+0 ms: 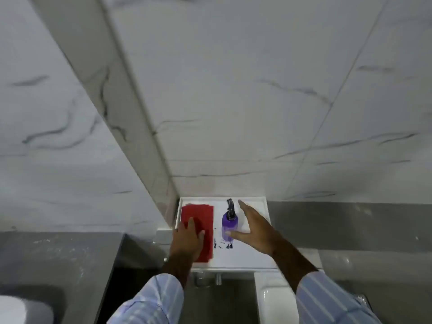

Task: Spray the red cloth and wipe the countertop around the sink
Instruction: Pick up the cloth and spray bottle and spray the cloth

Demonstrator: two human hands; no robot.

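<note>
Head view, looking down onto a white tray [252, 258] set in a wall corner.

Left hand [187, 242]: flat, palm down on the red cloth [198, 216], fingers together and pressing rather than gripping. Cloth lies folded on the tray's left half, long axis running away from the person; its far part extends beyond the fingertips, and its near right corner shows beside the wrist.

Right hand [254, 230]: spread wide, empty, thumb [233, 234] just touching or very near the lower body of the purple spray bottle [229, 226]; cannot tell which. Bottle stands upright immediately left of the palm, black trigger head [230, 206] at its top, between thumb and forefinger line. Right hand is clearly the nearer one to it.

Judgement: the grasp on the bottle is not yet closed; the next move should be a short leftward closing around the bottle body.

Room: tiled wall [233, 101] close beyond the fingertips and a wall edge tight to the left of the cloth, so little margin there. Free tray surface lies right of the right hand and toward the wrist. Cloth and bottle sit near each other with a narrow bare strip between them. No sink identifiable with certainty.
</note>
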